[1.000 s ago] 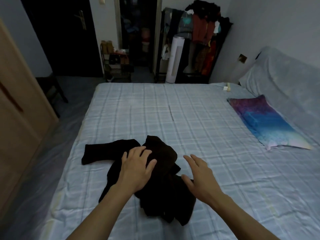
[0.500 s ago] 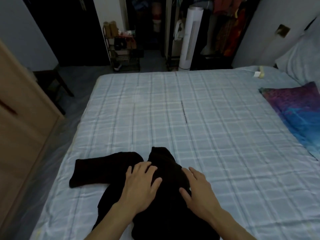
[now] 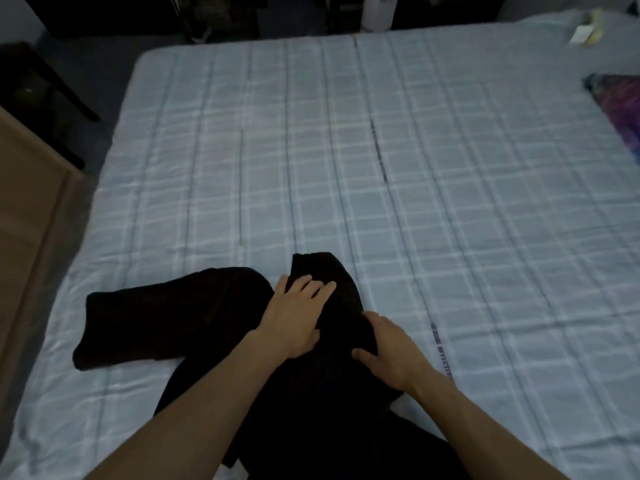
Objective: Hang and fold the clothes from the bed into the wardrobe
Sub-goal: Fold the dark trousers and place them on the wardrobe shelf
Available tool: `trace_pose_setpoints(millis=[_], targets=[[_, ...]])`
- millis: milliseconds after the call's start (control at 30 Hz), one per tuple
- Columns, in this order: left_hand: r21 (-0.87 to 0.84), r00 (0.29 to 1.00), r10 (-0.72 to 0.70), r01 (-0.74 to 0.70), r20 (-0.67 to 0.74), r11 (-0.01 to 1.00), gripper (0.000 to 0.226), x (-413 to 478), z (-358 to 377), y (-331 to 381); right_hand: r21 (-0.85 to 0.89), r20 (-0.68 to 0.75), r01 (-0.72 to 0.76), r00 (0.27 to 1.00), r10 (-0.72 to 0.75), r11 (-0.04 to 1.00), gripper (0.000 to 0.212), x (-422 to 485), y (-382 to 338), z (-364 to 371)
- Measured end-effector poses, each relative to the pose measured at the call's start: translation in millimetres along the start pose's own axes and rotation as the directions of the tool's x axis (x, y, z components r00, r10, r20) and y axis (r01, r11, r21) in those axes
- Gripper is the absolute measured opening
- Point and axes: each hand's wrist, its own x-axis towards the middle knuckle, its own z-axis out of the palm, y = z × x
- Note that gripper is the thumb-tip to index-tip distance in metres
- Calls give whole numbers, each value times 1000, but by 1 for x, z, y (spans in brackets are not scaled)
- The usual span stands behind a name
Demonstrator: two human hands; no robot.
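A black garment (image 3: 180,317) lies crumpled on the near part of the bed (image 3: 381,168), one sleeve stretched out to the left. My left hand (image 3: 294,317) rests flat on its upper middle, fingers together and pointing away from me. My right hand (image 3: 391,348) lies on the garment's right edge, fingers curled over the cloth and thumb pointing left. Whether either hand pinches the fabric is unclear in the dim light. The lower part of the garment runs under my forearms to the bottom of the view.
A light blue checked sheet covers the bed. A purple-blue pillow (image 3: 620,109) lies at the right edge, small pale items (image 3: 587,31) at the far right corner. A wooden panel (image 3: 24,209) stands at the left, a dark chair (image 3: 38,84) behind it. A white tower fan (image 3: 375,12) stands past the bed.
The view has tilted down and come closer to the bed. My right hand has moved from above the sheet onto the garment's right edge; my left hand stays pressed on the cloth.
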Motion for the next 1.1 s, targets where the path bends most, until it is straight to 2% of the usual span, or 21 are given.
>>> trace_pose_setpoints(millis=[100, 167, 367, 533, 667, 800, 933, 1100], targets=[[35, 992, 14, -9, -124, 999, 46, -2, 9, 2, -43, -37, 42, 998, -43, 998, 38, -7, -1, 10], [31, 978, 33, -28, -205, 999, 31, -11, 7, 6, -78, -96, 81, 992, -88, 994, 25, -17, -5, 12], [14, 936, 63, -62, -346, 998, 28, -77, -44, 16, -5, -305, 216, 930, -207, 976, 21, -71, -38, -11], [12, 853, 32, -30, -521, 999, 33, -149, -119, 35, 28, -494, 375, 811, -313, 927, 20, -134, -85, -45], [32, 729, 43, -29, -683, 999, 36, -210, -171, 57, -21, -648, 485, 660, -381, 875, 21, -194, -119, -79], [55, 533, 77, -56, -843, 997, 29, -266, -218, 84, -102, -744, 557, 508, -435, 825, 20, -258, -150, -113], [80, 346, 104, -83, -932, 993, 21, -322, -254, 109, -201, -806, 604, 345, -481, 771, 19, -326, -175, -132], [106, 225, 125, -96, -966, 990, 26, -383, -263, 124, -334, -825, 589, 195, -531, 736, 22, -397, -194, -126]])
